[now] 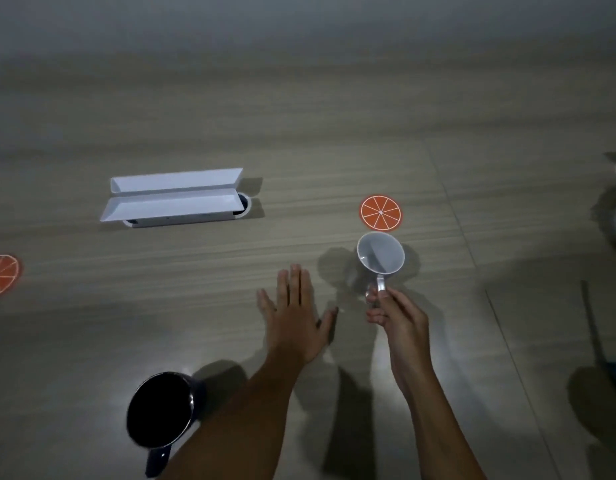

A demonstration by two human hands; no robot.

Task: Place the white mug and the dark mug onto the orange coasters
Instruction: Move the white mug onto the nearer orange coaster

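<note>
Right now the right hand [396, 317] is pinching the handle of the white mug [381, 254] between thumb and curled fingers, and the mug is sitting just on the near side of one orange coaster [381, 212], toward the right part of the counter [299, 133]. Whether its base is touching the counter or hanging slightly above it is hard to tell. To finish this step well, the mug is needing a short carry away from the near edge, kept upright, then a straight lowering so its base is landing centred on the orange disc and not overhanging the rim; holding only by the handle, the wrist is likely wanting to stay firm so the cup is not swinging.

The right forearm is reaching in from the near edge, wrist bent a little inward. The left hand [294, 315] is lying flat with fingers spread wide, palm down, holding nothing, just beside the white mug's shadow. The dark mug [159, 408] is waiting near the near edge, under the left forearm's side, untouched. A second orange coaster [2, 275] is lying at the far left edge, well apart from it. A white tray [171, 197] is resting farther back on the left.
</note>
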